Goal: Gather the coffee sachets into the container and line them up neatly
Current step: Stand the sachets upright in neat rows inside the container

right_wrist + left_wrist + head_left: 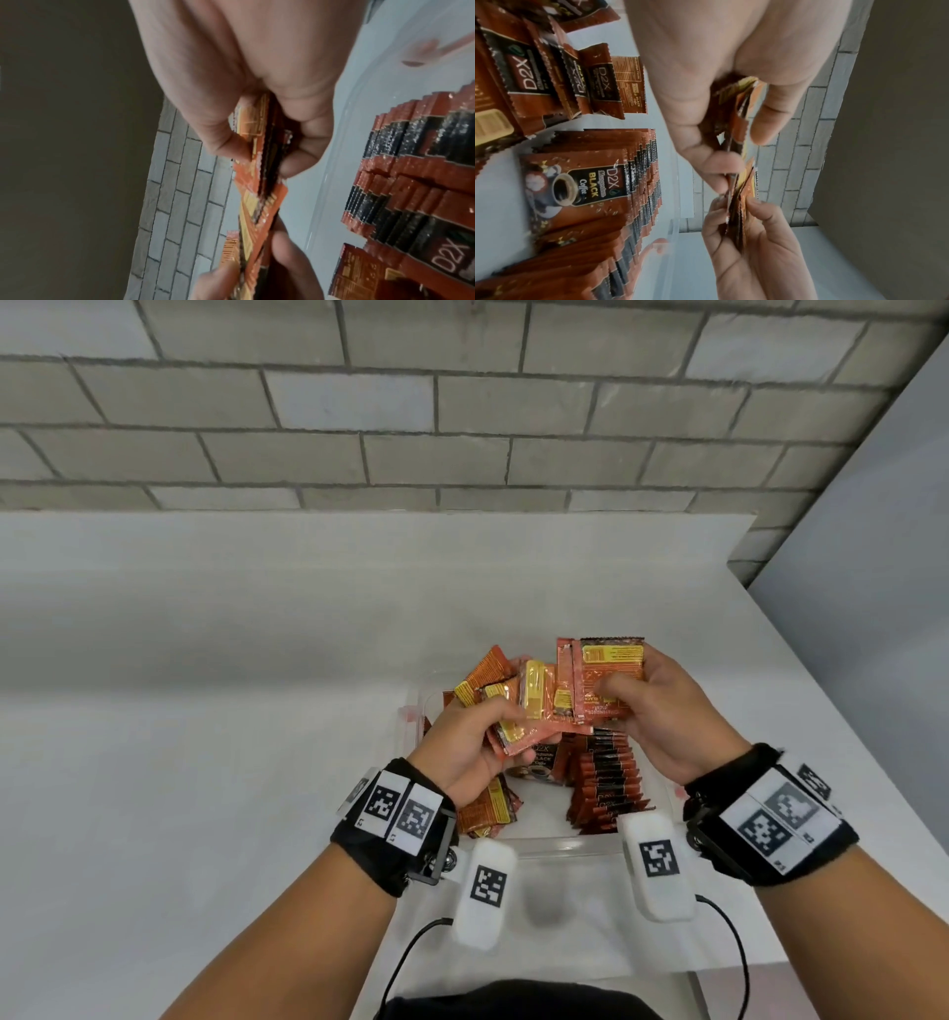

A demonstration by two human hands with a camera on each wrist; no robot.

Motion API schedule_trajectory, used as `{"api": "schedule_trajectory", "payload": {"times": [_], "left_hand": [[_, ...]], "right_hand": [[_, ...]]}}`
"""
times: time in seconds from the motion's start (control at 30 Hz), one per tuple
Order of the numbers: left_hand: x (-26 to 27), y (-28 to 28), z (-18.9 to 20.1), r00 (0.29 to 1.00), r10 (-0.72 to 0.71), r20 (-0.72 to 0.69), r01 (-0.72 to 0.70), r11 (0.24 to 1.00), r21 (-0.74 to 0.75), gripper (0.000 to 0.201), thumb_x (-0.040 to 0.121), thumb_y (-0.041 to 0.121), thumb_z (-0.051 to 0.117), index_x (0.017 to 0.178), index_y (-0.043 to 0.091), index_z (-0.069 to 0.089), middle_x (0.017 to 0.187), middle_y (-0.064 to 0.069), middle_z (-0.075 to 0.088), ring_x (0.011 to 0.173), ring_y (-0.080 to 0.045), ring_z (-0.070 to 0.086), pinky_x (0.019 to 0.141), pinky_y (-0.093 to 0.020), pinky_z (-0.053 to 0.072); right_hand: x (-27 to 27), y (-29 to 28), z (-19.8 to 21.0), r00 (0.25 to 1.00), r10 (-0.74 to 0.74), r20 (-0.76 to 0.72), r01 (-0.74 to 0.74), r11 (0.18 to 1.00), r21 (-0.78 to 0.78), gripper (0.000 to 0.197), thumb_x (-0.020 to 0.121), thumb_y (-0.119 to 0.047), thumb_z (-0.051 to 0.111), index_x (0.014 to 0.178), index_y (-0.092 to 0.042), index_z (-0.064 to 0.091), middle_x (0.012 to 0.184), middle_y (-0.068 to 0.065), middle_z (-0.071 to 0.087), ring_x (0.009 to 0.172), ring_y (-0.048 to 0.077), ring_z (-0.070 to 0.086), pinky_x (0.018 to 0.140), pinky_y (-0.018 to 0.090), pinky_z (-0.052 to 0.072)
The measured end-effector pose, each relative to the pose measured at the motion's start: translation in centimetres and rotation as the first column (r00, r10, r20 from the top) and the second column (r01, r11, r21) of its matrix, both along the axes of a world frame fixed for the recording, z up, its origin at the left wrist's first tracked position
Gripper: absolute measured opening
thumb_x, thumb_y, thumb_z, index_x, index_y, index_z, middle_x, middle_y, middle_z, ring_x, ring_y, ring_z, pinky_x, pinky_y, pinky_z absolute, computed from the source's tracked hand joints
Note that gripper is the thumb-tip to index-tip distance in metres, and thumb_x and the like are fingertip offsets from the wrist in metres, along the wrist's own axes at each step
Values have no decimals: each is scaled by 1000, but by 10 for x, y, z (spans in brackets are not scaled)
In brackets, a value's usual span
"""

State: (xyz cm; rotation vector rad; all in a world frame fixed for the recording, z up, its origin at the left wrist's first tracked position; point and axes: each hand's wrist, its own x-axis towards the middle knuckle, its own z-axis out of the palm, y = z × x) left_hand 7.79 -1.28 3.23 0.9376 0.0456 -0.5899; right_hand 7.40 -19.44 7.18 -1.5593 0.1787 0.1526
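Both hands, left point(464, 744) and right point(662, 716), gripped a fanned bunch of orange foil coffee sachets point(560, 693) above the clear plastic container point(557, 846); inside it, a neat row of upright red-brown sachets point(608, 785) stood at right, loose ones point(485, 811) at left; the container sat on the white counter point(205, 685).

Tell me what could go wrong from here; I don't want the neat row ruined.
1. The sachets are fanned unevenly between the left hand and right hand; one could slip and drop.
2. They hang right above the row in the container, so a drop may knock it askew.
3. Loose sachets lie flat beside the row and could snag.
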Motion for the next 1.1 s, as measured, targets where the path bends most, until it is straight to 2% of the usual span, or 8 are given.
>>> {"api": "schedule_trajectory", "payload": {"times": [0.1,0.23,0.4,0.57,0.67,0.8,0.97,1.1], "left_hand": [[2,0,-4,997,69,43,-70,997,31,47,87,-8,48,122,21,60,108,-17,69,74,-29,69,48,-21,46],[0,-1,-3,996,54,65,-61,993,105,40,85,-5,58,115,20,64,89,-12,72,63,-23,65,46,-21,43],[0,-1,-1,999,53,4,-53,997,54,27,90,7,55,113,18,64,104,-13,70,71,-24,67,47,-23,49],[2,1,0,995,94,-21,-95,992,-84,38,94,0,40,122,15,60,117,-17,66,88,-38,67,59,-31,58],[1,0,-2,990,139,23,-137,987,-90,45,91,-10,44,125,15,57,119,-16,66,101,-39,64,68,-38,59],[-1,-2,-3,981,172,89,-168,985,-48,47,88,-10,50,123,20,56,109,-11,71,100,-29,67,80,-41,58],[1,-2,-2,960,267,85,-264,963,-48,45,88,-11,50,120,19,57,101,-7,73,94,-26,69,75,-39,59],[1,-2,-2,965,246,93,-241,969,-62,46,86,-13,51,119,19,56,98,-8,73,91,-23,70,76,-39,59]], "right_hand": [[-4,0,-3,998,24,-53,-25,1000,-4,27,90,4,50,110,-12,57,105,7,69,92,22,67,75,37,57],[-6,-3,1,995,98,-17,-99,968,-230,31,85,7,54,109,-12,58,105,11,69,94,23,66,83,36,54],[-7,-6,4,989,148,-18,-148,955,-258,32,84,10,54,108,-12,61,99,8,70,87,18,66,78,30,54],[-6,-9,-1,995,55,-80,-60,996,-58,27,85,8,52,106,-5,63,102,13,71,91,26,67,83,39,55],[-5,-12,2,992,4,-124,14,990,143,22,86,6,51,100,-7,64,94,10,72,82,22,68,70,31,57],[-7,-10,-2,974,-54,-220,128,933,337,21,87,3,47,100,-8,60,88,9,71,72,19,68,57,25,56],[-5,-7,-6,949,-177,-260,283,841,461,22,86,1,45,99,-10,59,97,10,68,84,23,64,74,31,51],[-8,-1,-6,962,-79,-261,183,897,403,22,86,0,44,99,-11,58,93,10,67,77,22,64,65,32,51]]}}
